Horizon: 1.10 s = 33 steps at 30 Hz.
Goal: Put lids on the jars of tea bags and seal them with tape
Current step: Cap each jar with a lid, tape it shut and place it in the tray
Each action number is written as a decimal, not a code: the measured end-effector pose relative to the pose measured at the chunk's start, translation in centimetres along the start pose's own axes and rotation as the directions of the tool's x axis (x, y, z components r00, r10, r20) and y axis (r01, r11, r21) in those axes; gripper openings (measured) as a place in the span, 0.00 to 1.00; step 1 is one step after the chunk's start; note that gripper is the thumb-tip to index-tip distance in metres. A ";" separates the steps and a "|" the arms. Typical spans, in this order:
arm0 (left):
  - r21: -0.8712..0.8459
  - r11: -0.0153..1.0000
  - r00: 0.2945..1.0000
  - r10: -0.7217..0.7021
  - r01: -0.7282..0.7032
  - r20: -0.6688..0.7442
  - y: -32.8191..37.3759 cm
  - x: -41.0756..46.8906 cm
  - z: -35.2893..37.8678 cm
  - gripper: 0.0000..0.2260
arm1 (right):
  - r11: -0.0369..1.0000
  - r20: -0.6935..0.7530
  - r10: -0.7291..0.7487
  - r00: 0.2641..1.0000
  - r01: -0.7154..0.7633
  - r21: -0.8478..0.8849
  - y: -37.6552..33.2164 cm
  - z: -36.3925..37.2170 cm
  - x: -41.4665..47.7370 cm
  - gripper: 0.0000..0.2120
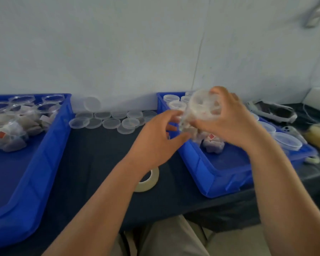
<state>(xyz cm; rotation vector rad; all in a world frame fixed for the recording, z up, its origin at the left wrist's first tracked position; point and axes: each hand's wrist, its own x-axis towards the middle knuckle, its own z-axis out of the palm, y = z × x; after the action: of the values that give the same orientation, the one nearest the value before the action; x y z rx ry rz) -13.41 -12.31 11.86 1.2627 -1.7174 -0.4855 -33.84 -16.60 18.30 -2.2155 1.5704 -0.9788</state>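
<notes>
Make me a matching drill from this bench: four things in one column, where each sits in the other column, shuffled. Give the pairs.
Things:
1. held jar
2. tape roll
3. loose lids
4. open jars

Places:
A. in the left bin
B. on the dark cloth, between the bins, by the wall
C. gripped by the right hand above the right bin
D. on the cloth, partly hidden behind the left arm

Pairs: 1-C, 2-D, 3-B, 4-A

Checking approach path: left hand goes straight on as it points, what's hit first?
Likely the jar in the right hand; the left hand is right beside it, contact unclear from blur.
</notes>
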 end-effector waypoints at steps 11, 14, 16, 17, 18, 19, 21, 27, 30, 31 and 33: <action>0.268 0.955 0.979 0.080 -0.129 0.185 -0.9 1.7 9.6 0.10 | 0.854 0.448 0.221 0.866 0.050 -0.518 9.9 4.6 4.8 0.23; 0.261 0.953 0.980 0.119 -0.157 0.157 -1.5 1.2 10.1 0.09 | 0.858 0.337 0.347 0.875 -0.151 -0.490 10.7 5.2 5.0 0.52; 0.229 0.961 0.981 0.125 -0.158 0.151 -1.7 0.9 10.1 0.10 | 0.803 0.320 0.349 0.881 -0.104 -0.587 10.7 5.5 5.3 0.56; 0.213 0.965 0.981 0.123 -0.154 0.152 -1.7 0.8 10.0 0.10 | 0.769 0.324 0.326 0.888 -0.050 -0.637 10.7 5.8 5.4 0.55; 0.202 0.968 0.981 0.121 -0.151 0.155 -1.6 0.6 9.9 0.09 | 0.747 0.323 0.300 0.897 -0.010 -0.665 10.6 6.0 5.6 0.53; 0.195 0.969 0.980 0.119 -0.149 0.160 -1.5 0.4 9.7 0.09 | 0.744 0.304 0.274 0.912 -0.001 -0.668 10.6 6.3 5.9 0.48; 0.189 0.972 0.979 0.108 -0.140 0.171 -1.2 0.0 9.1 0.09 | 0.773 0.262 0.234 0.936 -0.015 -0.635 10.6 6.7 6.5 0.43; 0.224 0.970 0.992 0.069 -0.092 0.109 -1.8 -3.2 4.0 0.09 | 0.924 0.183 0.151 0.971 -0.073 -0.376 7.9 3.5 5.6 0.45; 0.252 0.967 0.999 0.032 -0.036 0.021 -2.1 -6.1 0.6 0.08 | 0.998 0.015 -0.038 0.999 0.039 -0.055 3.6 3.6 2.6 0.29; 0.272 0.962 1.000 0.015 -0.013 -0.006 -2.1 -7.0 -0.6 0.08 | 0.989 0.004 -0.108 0.994 0.107 0.100 1.8 4.3 1.3 0.22; 0.324 0.945 0.998 -0.012 0.033 -0.064 -2.4 -8.9 -3.0 0.11 | 0.896 0.006 -0.244 0.970 0.223 0.384 -1.7 6.8 -1.8 0.12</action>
<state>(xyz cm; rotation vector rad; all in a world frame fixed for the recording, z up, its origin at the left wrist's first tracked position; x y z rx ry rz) -9.15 -4.68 7.66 1.5149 -1.7820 -0.1756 -28.52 -15.41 13.55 -2.1565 0.9969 -1.1643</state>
